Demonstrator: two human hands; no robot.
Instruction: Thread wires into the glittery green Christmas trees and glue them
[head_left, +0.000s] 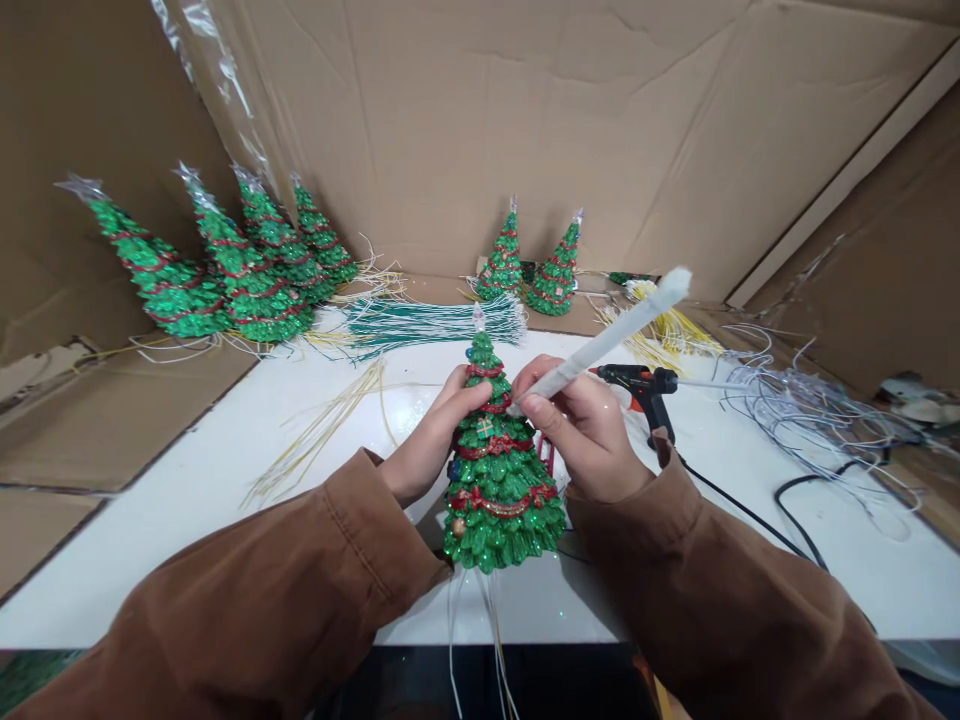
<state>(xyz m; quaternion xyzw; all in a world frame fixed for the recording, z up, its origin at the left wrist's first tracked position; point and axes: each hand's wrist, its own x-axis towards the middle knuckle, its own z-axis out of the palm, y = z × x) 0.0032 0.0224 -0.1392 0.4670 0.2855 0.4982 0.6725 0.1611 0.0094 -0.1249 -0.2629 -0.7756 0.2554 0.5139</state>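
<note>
A small green Christmas tree [501, 465] with red garlands and a clear star top is held upright over the table's near edge. My left hand [433, 435] is closed around its upper left side, thumb across the front. Between the fingers of my right hand [581, 425] is a long white wrapped stick [615, 335], slanting up to the right. Its lower tip meets the tree's right side, partly hidden by my fingers. Thin white and yellowish wires [491, 620] hang from under the tree.
Several finished-looking trees [259, 270] stand at the back left, two more trees [555, 265] at back centre. Bundled green and white wires [435, 325] lie behind my hands. A black glue gun [641, 385] with its cord and tangled wires [795, 410] are on the right. Cardboard walls [480, 120] enclose the table.
</note>
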